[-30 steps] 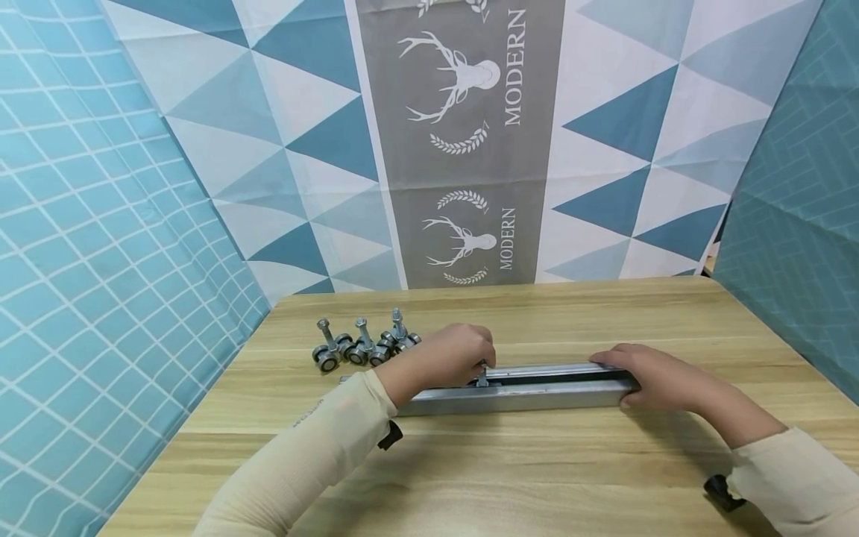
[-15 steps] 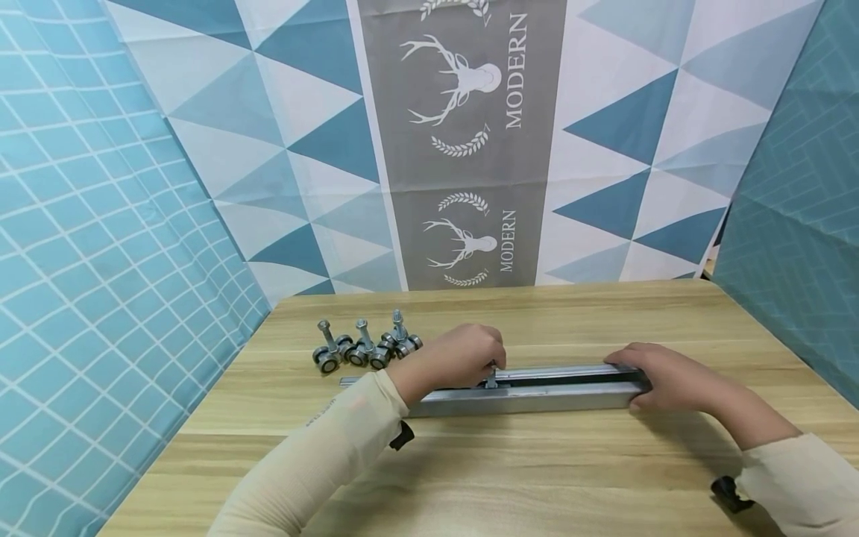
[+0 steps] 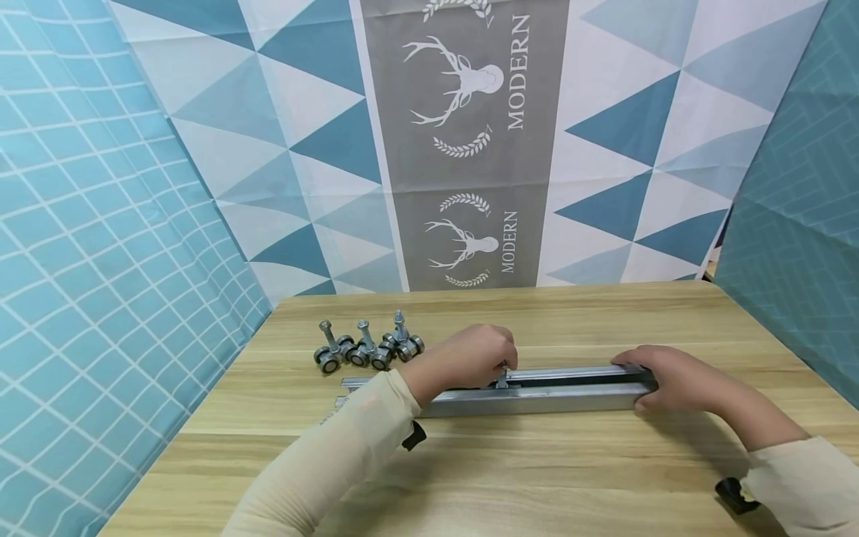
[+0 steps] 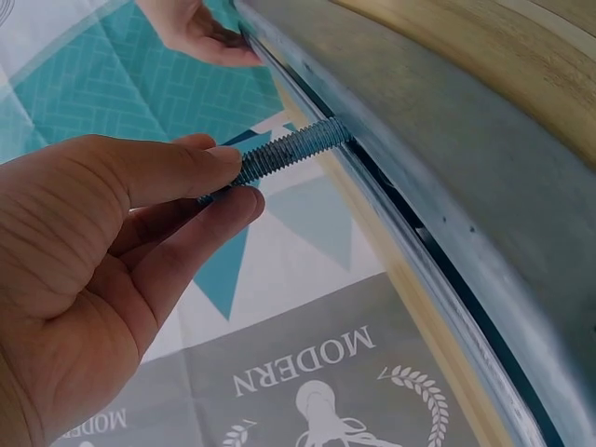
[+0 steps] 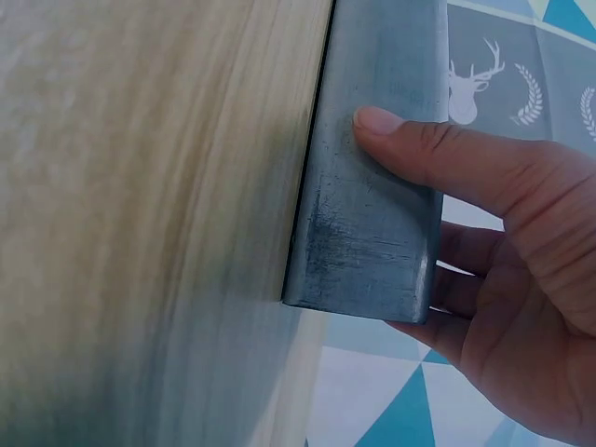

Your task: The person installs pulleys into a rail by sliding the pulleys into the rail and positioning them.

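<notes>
A long grey metal channel rail [image 3: 550, 400] lies across the wooden table, its slot facing up. From the slot rises a threaded bolt [image 4: 293, 152], and my left hand [image 3: 470, 356] pinches its free end between thumb and fingers. Whatever the bolt joins inside the rail is mostly hidden. At the rail's right end my right hand [image 3: 681, 380] grips it, the thumb [image 5: 400, 140] pressed on the near side face and the fingers behind.
Several twin-wheeled rollers with upright bolts [image 3: 367, 347] stand in a cluster at the back left of the wooden table [image 3: 537, 477]. Patterned cloth [image 3: 470, 149] hangs behind the table, with tile-print cloth [image 3: 101, 261] at the left.
Both hands have shifted a little to the right, and the rail and the pinched bolt have moved with them. The roller cluster has stayed in place.
</notes>
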Demonstrator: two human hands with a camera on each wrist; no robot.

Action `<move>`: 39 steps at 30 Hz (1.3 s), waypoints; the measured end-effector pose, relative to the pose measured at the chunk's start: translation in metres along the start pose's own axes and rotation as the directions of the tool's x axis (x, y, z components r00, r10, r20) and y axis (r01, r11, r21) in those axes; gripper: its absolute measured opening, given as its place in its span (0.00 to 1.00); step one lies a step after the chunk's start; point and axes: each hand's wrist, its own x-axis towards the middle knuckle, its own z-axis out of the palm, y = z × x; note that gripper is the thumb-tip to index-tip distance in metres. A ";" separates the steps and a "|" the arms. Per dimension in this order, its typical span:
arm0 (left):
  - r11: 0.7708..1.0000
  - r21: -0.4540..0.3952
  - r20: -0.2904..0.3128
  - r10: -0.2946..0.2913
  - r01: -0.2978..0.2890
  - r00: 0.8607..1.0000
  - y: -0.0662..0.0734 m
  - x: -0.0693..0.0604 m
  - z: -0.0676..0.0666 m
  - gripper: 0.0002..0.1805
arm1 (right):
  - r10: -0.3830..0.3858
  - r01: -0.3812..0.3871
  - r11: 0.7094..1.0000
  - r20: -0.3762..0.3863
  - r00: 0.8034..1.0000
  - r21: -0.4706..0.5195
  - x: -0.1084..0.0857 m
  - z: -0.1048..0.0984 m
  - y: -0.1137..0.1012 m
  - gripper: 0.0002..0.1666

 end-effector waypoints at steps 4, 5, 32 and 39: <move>1.000 0.003 -0.001 0.006 -0.006 1.000 0.001 0.005 0.001 0.13 | 0.009 -0.009 1.000 -0.015 1.000 0.003 -0.001 0.001 0.000 0.40; 1.000 0.001 0.000 0.008 -0.008 1.000 0.002 0.005 0.001 0.13 | 0.011 -0.011 1.000 -0.020 1.000 0.002 -0.002 0.001 0.000 0.41; 0.998 0.040 0.016 0.055 -0.056 0.998 0.015 0.038 0.003 0.13 | 0.100 -0.090 0.976 -0.039 0.994 0.200 -0.018 0.006 0.027 0.54; 0.997 0.039 0.025 0.058 -0.059 0.998 0.019 0.046 0.002 0.13 | 0.105 -0.097 0.954 -0.011 0.994 0.284 -0.021 0.007 0.035 0.50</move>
